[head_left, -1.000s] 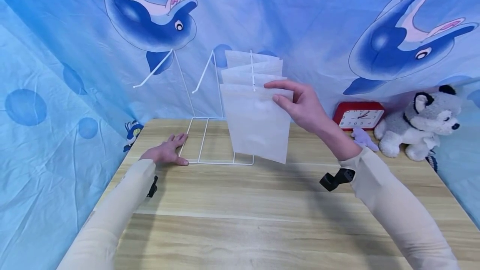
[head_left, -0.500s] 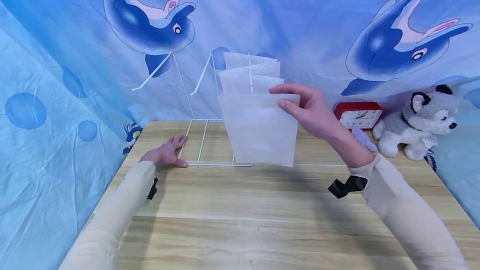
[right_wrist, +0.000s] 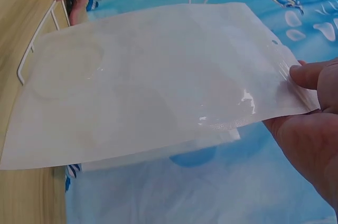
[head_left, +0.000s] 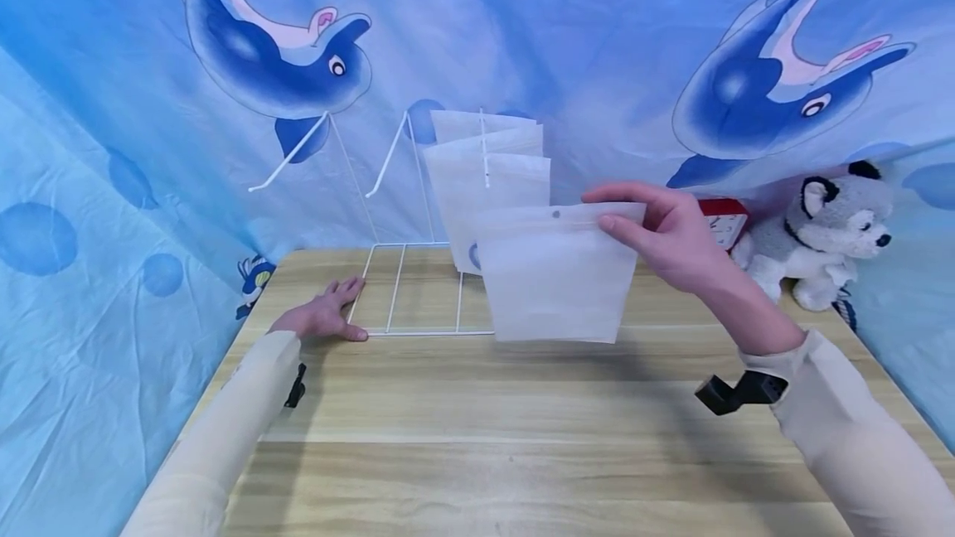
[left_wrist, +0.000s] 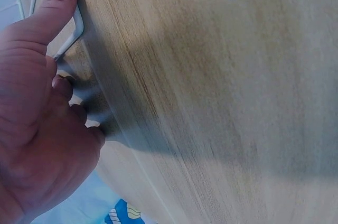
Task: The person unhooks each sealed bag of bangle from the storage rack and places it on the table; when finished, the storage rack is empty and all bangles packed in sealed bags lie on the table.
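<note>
My right hand (head_left: pixel 671 234) pinches the top right corner of a flat white zip pouch (head_left: pixel 555 280) between thumb and fingers. The pouch has a small hang hole near its top edge and is off the hooks, in front of a white wire display rack (head_left: pixel 396 288). Several similar pouches (head_left: pixel 518 181) hang on the rack's right hook. My left hand (head_left: pixel 321 313) rests on the base's left end with fingers spread; in the left wrist view its thumb (left_wrist: pixel 55 2) lies along the wire. The right wrist view shows the held pouch (right_wrist: pixel 158 76) spanning the frame.
Two bare hooks stand on the rack, a left hook (head_left: pixel 287 154) and a middle hook (head_left: pixel 388 156). At the right back are a red clock (head_left: pixel 724 222) and a plush husky (head_left: pixel 821 230) on the wooden table (head_left: pixel 448 471). A blue dolphin-print curtain (head_left: pixel 582 40) hangs behind.
My right hand has drawn the front pouch off the right hook, toward me and to the right. The left hand stays on the rack base. The view has shifted slightly.
</note>
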A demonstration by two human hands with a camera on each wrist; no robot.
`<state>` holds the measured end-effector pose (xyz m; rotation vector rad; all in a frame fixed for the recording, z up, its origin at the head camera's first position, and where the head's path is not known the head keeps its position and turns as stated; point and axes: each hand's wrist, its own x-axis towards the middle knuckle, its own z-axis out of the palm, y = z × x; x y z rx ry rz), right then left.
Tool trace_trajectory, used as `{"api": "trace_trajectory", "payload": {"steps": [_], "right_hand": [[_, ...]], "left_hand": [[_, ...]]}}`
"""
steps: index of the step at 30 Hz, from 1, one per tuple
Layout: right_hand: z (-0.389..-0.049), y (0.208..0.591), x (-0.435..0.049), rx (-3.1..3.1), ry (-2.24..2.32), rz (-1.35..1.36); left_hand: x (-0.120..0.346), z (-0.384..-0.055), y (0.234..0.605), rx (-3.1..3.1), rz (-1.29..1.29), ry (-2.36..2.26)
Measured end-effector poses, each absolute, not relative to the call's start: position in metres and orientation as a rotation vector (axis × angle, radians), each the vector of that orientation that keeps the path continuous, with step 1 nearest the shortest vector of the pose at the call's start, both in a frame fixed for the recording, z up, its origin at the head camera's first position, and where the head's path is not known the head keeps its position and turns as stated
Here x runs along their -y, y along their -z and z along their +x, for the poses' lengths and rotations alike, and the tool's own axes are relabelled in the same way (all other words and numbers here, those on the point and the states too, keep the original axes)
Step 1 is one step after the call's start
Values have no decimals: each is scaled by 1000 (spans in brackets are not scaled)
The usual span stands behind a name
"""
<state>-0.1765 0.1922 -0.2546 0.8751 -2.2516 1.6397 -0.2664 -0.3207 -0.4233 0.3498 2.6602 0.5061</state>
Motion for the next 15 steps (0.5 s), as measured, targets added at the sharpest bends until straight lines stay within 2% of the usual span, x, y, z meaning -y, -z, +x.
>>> {"api": "trace_trajectory", "payload": {"steps": [4,15], "right_hand": [[-170,258,-213,2263,-1597,853],[-152,274,-294,2134,-1869,977]], "left_hand": [[321,-268,424,-2664,353,-505],[318,-262,420,-2661,358,-505]]}}
